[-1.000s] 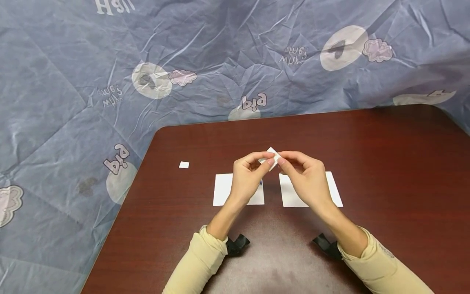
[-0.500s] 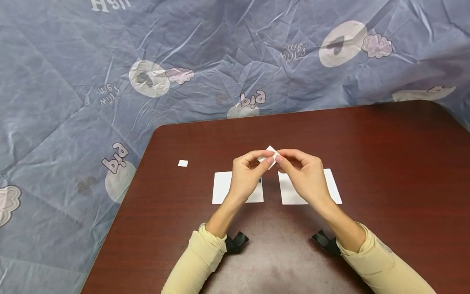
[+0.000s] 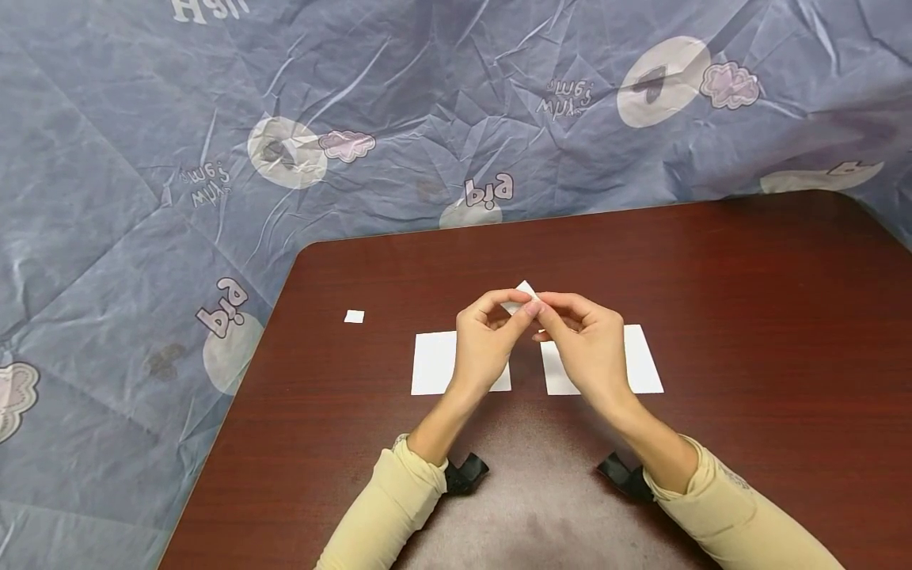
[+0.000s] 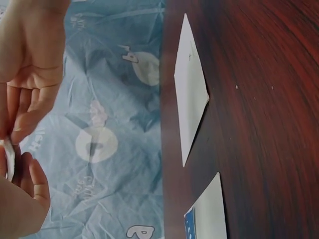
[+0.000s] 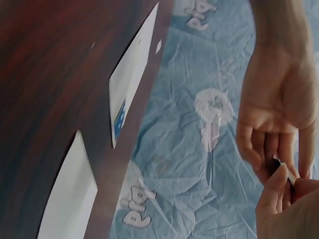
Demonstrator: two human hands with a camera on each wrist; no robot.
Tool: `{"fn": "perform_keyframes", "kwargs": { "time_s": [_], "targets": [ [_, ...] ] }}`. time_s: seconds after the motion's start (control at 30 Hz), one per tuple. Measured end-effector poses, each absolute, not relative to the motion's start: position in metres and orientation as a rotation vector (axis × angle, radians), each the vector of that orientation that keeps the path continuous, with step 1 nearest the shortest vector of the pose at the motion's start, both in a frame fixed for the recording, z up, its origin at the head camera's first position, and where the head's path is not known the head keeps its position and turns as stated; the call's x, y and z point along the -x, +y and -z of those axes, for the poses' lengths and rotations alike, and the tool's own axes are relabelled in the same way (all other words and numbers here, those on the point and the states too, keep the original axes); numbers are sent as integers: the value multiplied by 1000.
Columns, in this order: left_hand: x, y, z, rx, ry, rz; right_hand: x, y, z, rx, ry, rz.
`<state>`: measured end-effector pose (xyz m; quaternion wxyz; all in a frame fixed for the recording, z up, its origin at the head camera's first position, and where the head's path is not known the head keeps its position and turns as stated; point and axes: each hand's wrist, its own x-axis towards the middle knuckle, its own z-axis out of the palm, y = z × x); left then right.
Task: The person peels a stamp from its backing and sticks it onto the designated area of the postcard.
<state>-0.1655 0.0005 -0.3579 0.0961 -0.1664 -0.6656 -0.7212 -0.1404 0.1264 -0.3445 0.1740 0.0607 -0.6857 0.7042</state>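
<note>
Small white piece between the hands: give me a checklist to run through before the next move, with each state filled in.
1. Small white piece pinched by left hand and right hand: ok.
2. Left sheet and right sheet lying apart on the table: ok.
3. White scrap lying clear of both sheets: ok.
4. Blue patch on the left sheet visible in the head view: not ok; it shows only in the wrist views.
5. Small white piece free of creases: cannot tell; the hands cover much of it.

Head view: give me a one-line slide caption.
Left hand and right hand pinch a small white piece above a reddish-brown table with two white sheets and a white scrap.
</note>
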Motion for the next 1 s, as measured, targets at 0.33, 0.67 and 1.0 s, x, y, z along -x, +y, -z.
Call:
{"fn": "perform_keyframes", "kwargs": {
  "time_s": [0.33, 0.67, 1.0],
  "targets": [
    [165, 1, 360, 564, -2054, 1957, 135, 120, 344, -143, -1815, -2183],
    [165, 0, 365, 691, -2141, 1347, 133, 120, 345, -189, -1909, -1959],
    [164, 4, 364, 698, -2107, 1096, 134, 120, 349, -215, -1983, -1595]
  ]
}}
